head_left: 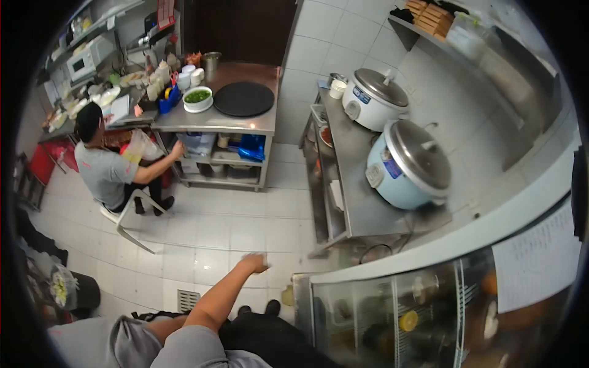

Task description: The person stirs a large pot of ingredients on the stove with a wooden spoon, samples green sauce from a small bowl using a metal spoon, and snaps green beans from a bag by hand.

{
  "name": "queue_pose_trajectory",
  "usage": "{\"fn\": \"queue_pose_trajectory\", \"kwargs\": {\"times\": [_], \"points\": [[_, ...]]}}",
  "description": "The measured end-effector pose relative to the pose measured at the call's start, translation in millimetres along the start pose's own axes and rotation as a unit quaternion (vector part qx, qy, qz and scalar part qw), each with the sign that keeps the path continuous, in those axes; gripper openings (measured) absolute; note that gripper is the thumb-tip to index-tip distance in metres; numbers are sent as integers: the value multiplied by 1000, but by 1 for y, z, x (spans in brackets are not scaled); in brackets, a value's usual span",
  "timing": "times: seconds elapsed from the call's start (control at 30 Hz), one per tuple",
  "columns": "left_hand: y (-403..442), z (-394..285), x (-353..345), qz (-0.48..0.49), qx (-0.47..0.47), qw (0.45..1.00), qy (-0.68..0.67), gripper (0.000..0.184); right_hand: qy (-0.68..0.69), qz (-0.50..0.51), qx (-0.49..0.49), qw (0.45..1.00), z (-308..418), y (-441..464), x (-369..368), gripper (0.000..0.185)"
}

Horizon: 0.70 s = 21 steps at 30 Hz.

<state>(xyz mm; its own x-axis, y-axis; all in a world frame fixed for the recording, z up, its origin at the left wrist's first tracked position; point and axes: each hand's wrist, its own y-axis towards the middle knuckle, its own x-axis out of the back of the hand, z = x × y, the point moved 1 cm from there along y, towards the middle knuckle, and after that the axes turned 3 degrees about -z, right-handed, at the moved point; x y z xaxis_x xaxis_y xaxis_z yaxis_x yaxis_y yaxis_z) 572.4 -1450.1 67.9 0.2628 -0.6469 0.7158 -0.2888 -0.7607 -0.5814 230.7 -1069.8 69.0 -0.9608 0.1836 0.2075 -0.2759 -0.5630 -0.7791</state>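
My left hand reaches forward over the white tiled floor, its fingers smeared by motion. I can make out nothing in it, though its grip is unclear. To its right is the near corner of a glass-fronted fridge, with shelves and a yellow round item behind the glass. My right hand is out of view. Ahead on the right, a steel table carries a white rice cooker and a light blue one, both with their lids on.
A seated co-worker reaches toward a steel counter bearing a round black griddle and a bowl of chopped greens. Another grey shirt is close at my left. A bin and floor drain lie left.
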Motion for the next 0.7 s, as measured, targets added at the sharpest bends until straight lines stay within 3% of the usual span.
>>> {"fn": "queue_pose_trajectory", "kwargs": {"times": [0.07, 0.1, 0.13, 0.27, 0.43, 0.5, 0.57, 0.6, 0.63, 0.67, 0.7], "points": [[5, 122, -85, 139, 195, 969, 56, 53, -25, 0, 13, 1000, 14, 38, -16, 28], [9, 198, -154, 187, 252, 949, 18, 47, -41, 0, 19, 999, 24, 56, -25, 28], [-21, 226, -159, 222, 292, 930, -3, 47, -58, 0, 26, 998, 35, 74, -34, 28], [-83, 230, -131, 206, 335, 912, -115, 46, -122, -5, 39, 992, 76, 135, -60, 29], [-14, 222, -103, 136, 275, 933, -187, 44, -226, -3, 66, 972, 117, 219, -99, 30], [45, 219, -62, 68, 197, 966, -153, 44, -283, -16, 106, 953, 128, 258, -114, 31], [115, 214, 3, -76, 96, 989, -88, 44, -304, -40, 164, 938, 171, 285, -134, 32], [135, 189, 70, -152, 130, 966, -161, 44, -282, -56, 202, 936, 227, 290, -149, 30], [162, 181, 121, -211, 87, 960, -164, 43, -261, -72, 240, 932, 296, 286, -167, 29], [180, 169, 163, -317, 94, 924, -195, 39, -187, -82, 177, 963, 353, 288, -182, 24], [203, 166, 201, -393, 87, 883, -242, 36, -173, -70, 252, 950, 367, 339, -186, 19]]}}
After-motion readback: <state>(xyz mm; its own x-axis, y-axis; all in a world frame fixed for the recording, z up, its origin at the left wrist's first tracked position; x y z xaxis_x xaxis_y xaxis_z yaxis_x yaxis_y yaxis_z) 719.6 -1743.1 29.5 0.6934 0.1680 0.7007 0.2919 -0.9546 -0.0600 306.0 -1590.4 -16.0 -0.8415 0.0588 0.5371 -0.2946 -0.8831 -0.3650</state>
